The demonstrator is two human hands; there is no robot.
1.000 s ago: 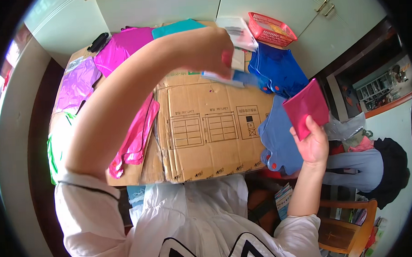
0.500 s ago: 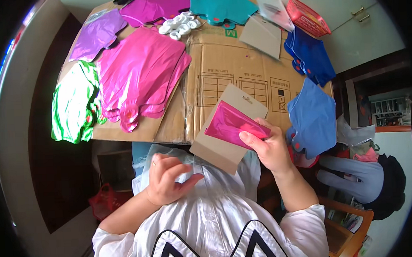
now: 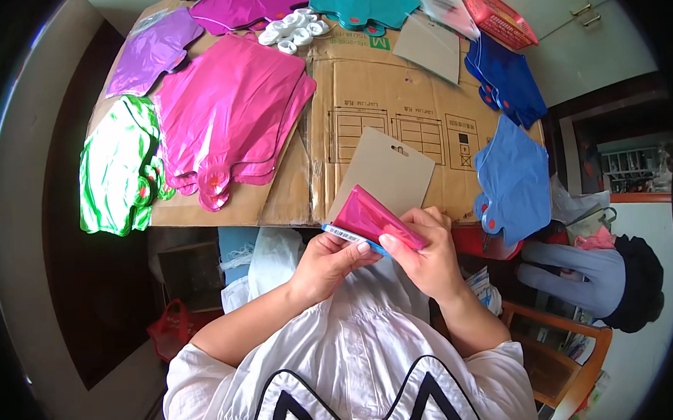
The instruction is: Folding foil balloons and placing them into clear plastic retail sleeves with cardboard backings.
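My right hand [image 3: 430, 255] grips a folded pink foil balloon [image 3: 367, 212], thumb on top, against a beige backing card [image 3: 387, 170] with a hang hole at its far end. Along the card's near edge runs a blue-and-white printed strip [image 3: 345, 237] with a barcode. My left hand [image 3: 328, 264] pinches that strip between thumb and fingers. Both hands meet just in front of the table edge, above my lap. The undersides of the card and of the folded balloon are hidden.
On the cardboard-covered table [image 3: 276, 201] lie flat pink balloons [image 3: 231, 109], green-striped ones [image 3: 117, 167], purple ones [image 3: 153, 53], teal ones [image 3: 361, 2], dark blue ones [image 3: 505, 75] and light blue ones [image 3: 514, 176]. White rolls [image 3: 292, 30], another card [image 3: 427, 47] and a red basket [image 3: 499, 15] sit farther back.
My left hand, empty before, has come right and closed on the card's near edge. The card has tilted, and its blue-and-white strip now shows. The right hand has moved slightly nearer and left.
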